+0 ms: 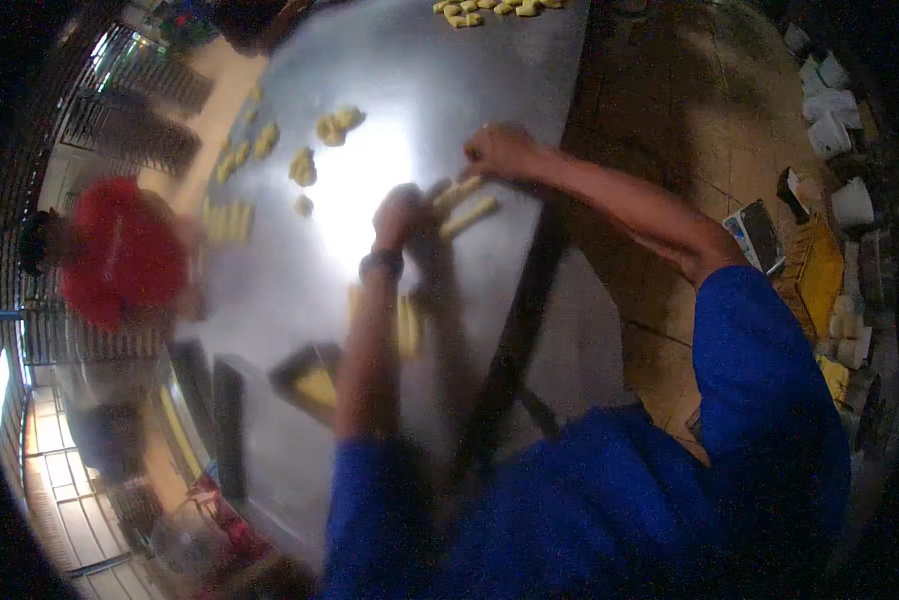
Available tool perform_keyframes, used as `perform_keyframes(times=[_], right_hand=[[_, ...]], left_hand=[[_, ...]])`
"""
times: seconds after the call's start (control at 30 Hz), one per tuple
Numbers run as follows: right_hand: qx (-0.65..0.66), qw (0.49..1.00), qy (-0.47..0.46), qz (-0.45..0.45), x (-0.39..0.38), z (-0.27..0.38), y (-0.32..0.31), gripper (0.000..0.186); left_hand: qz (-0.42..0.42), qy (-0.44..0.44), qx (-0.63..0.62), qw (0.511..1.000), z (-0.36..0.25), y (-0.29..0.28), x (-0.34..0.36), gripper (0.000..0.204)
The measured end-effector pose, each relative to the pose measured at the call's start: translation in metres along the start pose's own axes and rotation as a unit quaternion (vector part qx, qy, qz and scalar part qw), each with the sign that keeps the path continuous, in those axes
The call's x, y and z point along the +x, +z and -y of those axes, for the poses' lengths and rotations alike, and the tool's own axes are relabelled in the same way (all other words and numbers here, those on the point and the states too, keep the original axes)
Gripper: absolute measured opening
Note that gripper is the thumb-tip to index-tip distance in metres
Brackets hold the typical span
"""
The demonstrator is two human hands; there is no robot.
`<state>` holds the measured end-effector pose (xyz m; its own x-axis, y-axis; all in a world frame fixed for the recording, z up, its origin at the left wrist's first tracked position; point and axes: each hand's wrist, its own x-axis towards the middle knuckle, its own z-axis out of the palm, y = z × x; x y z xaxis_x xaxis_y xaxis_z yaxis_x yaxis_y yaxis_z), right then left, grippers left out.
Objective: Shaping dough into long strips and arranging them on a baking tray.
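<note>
My left hand (399,213), blurred and curled, is over the shiny metal table (489,70), a dark band on its wrist. Farther right, my right hand (506,153) is closed near the table's right edge. What either hand holds is hidden. Between them lies a pale yellow dough strip (459,190), its ends close to both hands; I cannot tell whether they touch it. A second dough strip (469,217) lies just nearer on the metal. More dough strips (407,325) lie beside my left forearm.
Dough pieces (339,125) lie in clumps farther off, with several cut pieces (489,10) at the far end. More strips (229,221) lie at left, near a person in red (124,255). A dark tray (309,385) holds dough. A yellow crate (811,275) stands right.
</note>
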<state>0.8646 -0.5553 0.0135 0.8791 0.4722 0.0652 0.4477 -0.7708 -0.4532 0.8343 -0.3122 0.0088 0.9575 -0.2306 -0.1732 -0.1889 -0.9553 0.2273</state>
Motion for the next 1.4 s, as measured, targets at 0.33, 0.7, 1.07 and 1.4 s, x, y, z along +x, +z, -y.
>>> perform_keyframes(times=[0.33, 0.7, 1.07, 1.4], right_hand=[[-0.006, 0.999, 0.008, 0.051, 0.005, -0.013, -0.013, 0.058], [-0.040, 0.998, -0.007, 0.050, 0.004, -0.010, -0.009, 0.049], [-0.096, 0.993, -0.047, 0.038, 0.001, -0.016, -0.007, 0.057], [0.028, 0.993, 0.076, 0.086, -0.025, -0.035, -0.031, 0.070]], left_hand=[[-0.037, 0.005, 0.012, 0.999, -0.012, 0.000, 0.009, 0.045], [-0.047, 0.006, 0.046, 0.998, -0.017, 0.000, 0.008, 0.050], [0.016, -0.028, 0.050, 0.998, -0.028, -0.016, -0.004, 0.059], [0.006, 0.013, -0.042, 0.999, -0.020, 0.003, -0.006, 0.074]])
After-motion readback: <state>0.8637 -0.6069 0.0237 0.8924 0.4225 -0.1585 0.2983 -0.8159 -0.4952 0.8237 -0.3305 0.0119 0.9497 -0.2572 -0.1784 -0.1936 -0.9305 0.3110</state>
